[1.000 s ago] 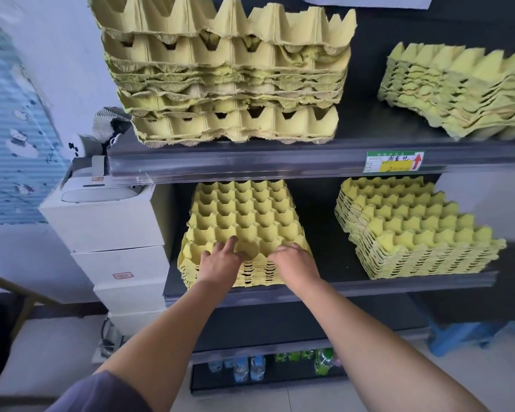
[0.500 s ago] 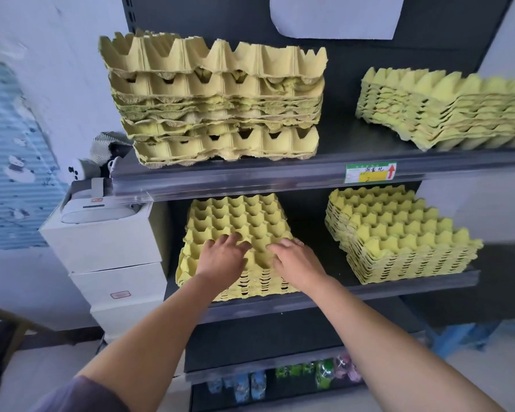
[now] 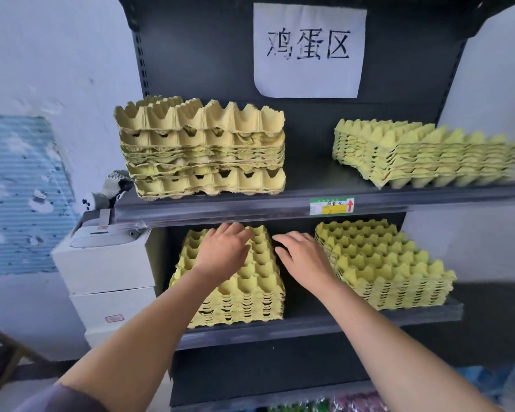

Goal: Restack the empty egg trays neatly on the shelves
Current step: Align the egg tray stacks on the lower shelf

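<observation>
Two dark shelves hold four piles of yellow egg trays. The top left pile is tall and bumpy. The top right pile sits crooked. Below are the bottom left pile and the bottom right pile. White boxes stand beside the shelves. A paper sign hangs above. The left hand lies flat on the bottom left pile, fingers spread. The right hand is between the bottom piles, fingers straight, holding nothing.

Head view, sole camera — worn on the person's head, wide-angle; faces forward and slightly down onto the shelves — near, at arm's reach.
</observation>
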The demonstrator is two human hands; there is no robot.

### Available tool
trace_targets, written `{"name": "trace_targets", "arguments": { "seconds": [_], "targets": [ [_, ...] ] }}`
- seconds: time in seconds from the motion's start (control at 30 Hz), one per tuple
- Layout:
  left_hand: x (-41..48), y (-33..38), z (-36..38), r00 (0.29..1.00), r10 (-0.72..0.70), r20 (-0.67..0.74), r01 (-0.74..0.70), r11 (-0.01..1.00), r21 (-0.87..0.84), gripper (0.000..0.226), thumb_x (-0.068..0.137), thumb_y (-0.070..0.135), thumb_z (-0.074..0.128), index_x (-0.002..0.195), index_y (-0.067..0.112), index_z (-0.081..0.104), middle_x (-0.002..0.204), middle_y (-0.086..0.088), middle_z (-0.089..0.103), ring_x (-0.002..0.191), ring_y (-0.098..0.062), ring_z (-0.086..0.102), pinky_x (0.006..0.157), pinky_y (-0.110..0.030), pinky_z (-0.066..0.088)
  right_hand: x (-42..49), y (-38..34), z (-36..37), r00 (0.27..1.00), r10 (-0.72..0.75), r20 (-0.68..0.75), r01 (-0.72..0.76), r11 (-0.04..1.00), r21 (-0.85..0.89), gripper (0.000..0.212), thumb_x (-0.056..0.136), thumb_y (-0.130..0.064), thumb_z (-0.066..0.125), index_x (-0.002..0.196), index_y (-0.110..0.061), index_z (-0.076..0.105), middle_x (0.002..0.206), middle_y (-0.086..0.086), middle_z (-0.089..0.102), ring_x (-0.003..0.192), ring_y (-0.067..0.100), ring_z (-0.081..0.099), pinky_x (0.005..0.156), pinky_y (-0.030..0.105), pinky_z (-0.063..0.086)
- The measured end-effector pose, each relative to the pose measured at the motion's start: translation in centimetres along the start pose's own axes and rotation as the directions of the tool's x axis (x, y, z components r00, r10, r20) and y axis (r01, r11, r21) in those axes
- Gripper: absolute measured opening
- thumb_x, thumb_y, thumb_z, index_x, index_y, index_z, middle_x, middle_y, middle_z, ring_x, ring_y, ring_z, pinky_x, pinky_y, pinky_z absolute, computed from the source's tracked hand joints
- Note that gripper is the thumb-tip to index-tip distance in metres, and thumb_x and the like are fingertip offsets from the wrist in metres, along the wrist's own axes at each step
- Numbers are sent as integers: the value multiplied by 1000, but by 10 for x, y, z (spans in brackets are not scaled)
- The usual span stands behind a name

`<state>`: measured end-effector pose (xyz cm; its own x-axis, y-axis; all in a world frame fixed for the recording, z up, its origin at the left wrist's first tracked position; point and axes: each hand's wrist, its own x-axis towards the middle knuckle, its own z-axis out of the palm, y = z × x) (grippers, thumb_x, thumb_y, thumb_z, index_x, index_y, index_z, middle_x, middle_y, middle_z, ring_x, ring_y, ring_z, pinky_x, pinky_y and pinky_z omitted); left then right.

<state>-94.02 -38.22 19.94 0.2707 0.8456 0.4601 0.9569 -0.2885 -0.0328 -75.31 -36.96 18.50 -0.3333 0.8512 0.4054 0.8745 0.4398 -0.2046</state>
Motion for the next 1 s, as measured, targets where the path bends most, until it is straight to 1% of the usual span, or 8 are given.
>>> {"name": "trace_targets", "arguments": {
  "seconds": [0.1, 0.23, 0.4, 0.53, 0.67, 0.77, 0.87, 1.0],
  "targets": [
    [6, 13, -21, 996, 7, -84, -6, 1000, 14, 32, 91, 23, 54, 122, 21, 57, 123, -2, 56, 115, -26, 50, 91, -39, 40, 6, -1, -31, 994, -73, -75, 75, 997, 15, 37, 100, -26, 44, 135, -20, 52, 131, -1, 56, 120, 20, 48, 98, 32, 41],
    [13, 18, -46, 977, 3, -214, 5, 999, 38, 27, 78, 13, 69, 105, 16, 67, 101, -7, 64, 92, -33, 61, 71, -43, 49, 23, -11, -66, 975, -172, -139, 178, 983, 33, 37, 99, -25, 44, 135, -19, 53, 132, 0, 56, 120, 21, 47, 98, 33, 39],
    [20, 7, -78, 953, 13, -303, 27, 992, 127, 27, 77, 13, 69, 104, 15, 67, 103, -8, 65, 92, -33, 61, 70, -41, 48, 50, -33, -96, 937, -280, -208, 286, 958, 0, 39, 98, -23, 46, 137, -17, 50, 134, 3, 54, 123, 25, 44, 100, 38, 41],
    [29, -17, -103, 928, 26, -372, 78, 962, 263, 38, 68, 15, 77, 104, 19, 67, 109, -7, 63, 99, -32, 59, 80, -44, 48, 77, -54, -111, 874, -379, -305, 325, 921, -213, 51, 90, -24, 59, 139, -14, 47, 137, 12, 49, 129, 32, 41, 104, 47, 39],
    [37, -49, -116, 947, -55, -317, 168, 924, 343, 62, 79, 20, 68, 134, 32, 41, 143, -8, 37, 135, -30, 29, 107, -51, 23, 111, -73, -122, 907, -351, -235, 236, 882, -407, 86, 85, -41, 64, 152, -18, 13, 157, 15, 15, 146, 33, 8, 117, 51, 9],
    [45, -67, -121, 953, -110, -283, 207, 917, 340, 74, 87, 28, 59, 145, 37, 15, 155, -7, 9, 144, -28, 1, 112, -54, 4, 134, -82, -122, 947, -284, -151, 178, 853, -491, 107, 81, -52, 66, 151, -25, -11, 159, 15, -2, 147, 35, -2, 114, 57, -1],
    [58, -72, -125, 956, -115, -270, 205, 920, 335, 84, 88, 38, 58, 148, 36, 0, 156, -8, -1, 144, -28, -7, 112, -55, -2, 142, -80, -118, 959, -256, -119, 151, 822, -550, 114, 77, -53, 69, 148, -32, -17, 158, 13, 2, 145, 37, 4, 110, 65, 8],
    [73, -71, -124, 969, -79, -234, 159, 925, 345, 91, 89, 47, 54, 146, 36, -16, 157, -7, -6, 144, -28, -11, 111, -54, -7, 140, -80, -118, 951, -285, -117, 155, 771, -618, 104, 77, -52, 68, 151, -28, -1, 150, 14, 22, 140, 39, 15, 107, 66, 14]
  ]
}}
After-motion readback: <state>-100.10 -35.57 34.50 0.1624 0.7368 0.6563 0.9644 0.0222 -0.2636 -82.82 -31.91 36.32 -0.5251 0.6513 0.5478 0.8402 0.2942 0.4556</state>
